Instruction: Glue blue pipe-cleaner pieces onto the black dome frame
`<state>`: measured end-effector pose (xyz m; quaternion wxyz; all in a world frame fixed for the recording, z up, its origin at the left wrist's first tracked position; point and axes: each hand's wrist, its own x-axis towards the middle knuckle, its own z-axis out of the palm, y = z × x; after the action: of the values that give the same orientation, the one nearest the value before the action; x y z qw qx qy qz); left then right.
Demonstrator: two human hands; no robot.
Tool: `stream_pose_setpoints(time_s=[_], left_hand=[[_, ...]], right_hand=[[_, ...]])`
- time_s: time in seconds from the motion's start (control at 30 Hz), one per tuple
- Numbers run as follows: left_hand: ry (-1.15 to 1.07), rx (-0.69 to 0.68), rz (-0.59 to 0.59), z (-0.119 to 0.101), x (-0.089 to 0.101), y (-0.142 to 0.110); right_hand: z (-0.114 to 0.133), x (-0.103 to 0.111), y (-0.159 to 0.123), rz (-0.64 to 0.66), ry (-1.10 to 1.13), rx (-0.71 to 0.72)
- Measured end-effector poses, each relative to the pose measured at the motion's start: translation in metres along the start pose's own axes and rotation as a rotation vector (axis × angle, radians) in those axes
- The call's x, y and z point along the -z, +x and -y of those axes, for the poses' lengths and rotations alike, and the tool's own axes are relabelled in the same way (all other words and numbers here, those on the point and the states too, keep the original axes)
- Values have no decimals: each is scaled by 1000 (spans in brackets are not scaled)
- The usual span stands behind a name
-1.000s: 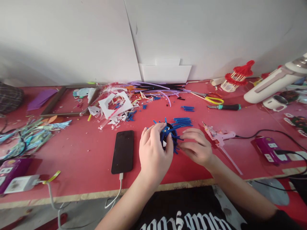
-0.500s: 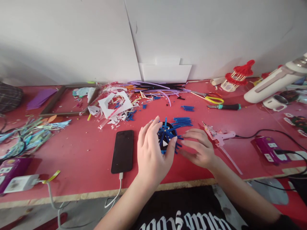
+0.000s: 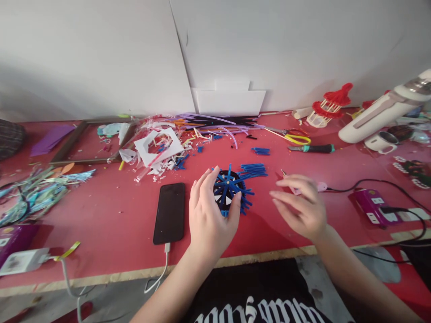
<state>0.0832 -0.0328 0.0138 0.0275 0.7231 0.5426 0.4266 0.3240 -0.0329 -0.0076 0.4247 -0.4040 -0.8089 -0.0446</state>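
Blue-spoked black wheel (image 3: 228,183) | left fingers (image 3: 206,183) around it, grip unclear | right fingers (image 3: 286,198) apart

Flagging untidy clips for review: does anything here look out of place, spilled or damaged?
Mainly the scraps: loose blue and white bits lie strewn over the red tabletop around a white sheet with a hole, in no order. The blue-and-black piece by the left hand shows no obvious damage.

2 white wall panels (image 3: 101,54), red tabletop (image 3: 117,242), pale edge (image 3: 269,255), grey floor (image 3: 121,292)
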Motion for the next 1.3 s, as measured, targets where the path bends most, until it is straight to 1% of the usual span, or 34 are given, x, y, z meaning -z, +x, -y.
stream_pose_setpoints(time_s=[0.13, 0.2, 0.3, 0.47, 0.73, 0.97, 1.07, 1.17, 1.23, 1.3], left_hand=[[21, 22, 34, -1, -5, 8], [26, 28, 43, -1, -5, 10], [19, 33, 53, 0, -5, 10], [19, 31, 62, 0, -3, 10], [49, 24, 75, -2, -1, 11], [63, 17, 68, -3, -3, 10], [49, 11, 65, -4, -1, 10], [19, -20, 41, -2, 5, 7], [-1, -62, 6, 4, 9, 2], [-2, -106, -27, 13, 11, -7]], right_hand=[[15, -19, 10, 88, 69, 99], [17, -28, 11, 89, 108, 129], [15, -36, 12, 66, 160, 124], [12, -39, 13, 47, 229, 118], [16, -39, 16, 33, 278, 100], [17, -42, 9, 70, 280, 66], [19, -38, 10, 71, 257, 81], [15, -26, 11, 42, 212, 74], [3, -14, 7, 1, 117, 17], [-20, 2, -4, -20, -22, -108]])
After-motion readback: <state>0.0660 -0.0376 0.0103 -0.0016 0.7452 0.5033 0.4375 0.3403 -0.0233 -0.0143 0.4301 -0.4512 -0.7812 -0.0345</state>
